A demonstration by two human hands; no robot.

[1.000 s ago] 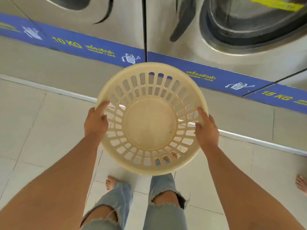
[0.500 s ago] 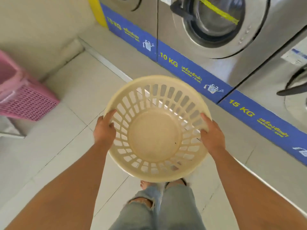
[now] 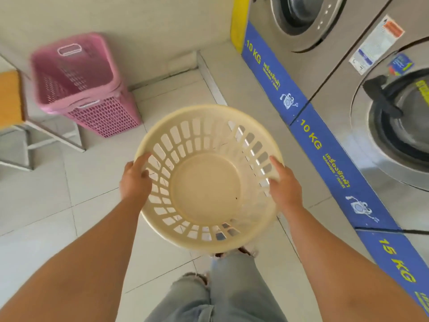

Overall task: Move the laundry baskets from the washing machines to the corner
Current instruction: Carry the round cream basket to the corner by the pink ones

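I hold a round cream laundry basket (image 3: 206, 189) above the tiled floor, open side up and empty. My left hand (image 3: 135, 181) grips its left rim and my right hand (image 3: 284, 185) grips its right rim. The washing machines (image 3: 394, 126) stand in a row along the right. Ahead on the left, in the corner where the wall meets the machines' base, stand tall pink laundry baskets (image 3: 79, 73), one nested in the other.
A stool or bench with an orange top (image 3: 10, 96) and grey metal legs stands at the far left, beside the pink baskets. A raised step with blue labels (image 3: 325, 145) runs under the machines. My legs in torn jeans (image 3: 220, 293) are below the basket.
My view has swung left from facing the machines toward the corner. The pink baskets have come fully into sight and nearer. Both hands keep the same hold on the cream basket.
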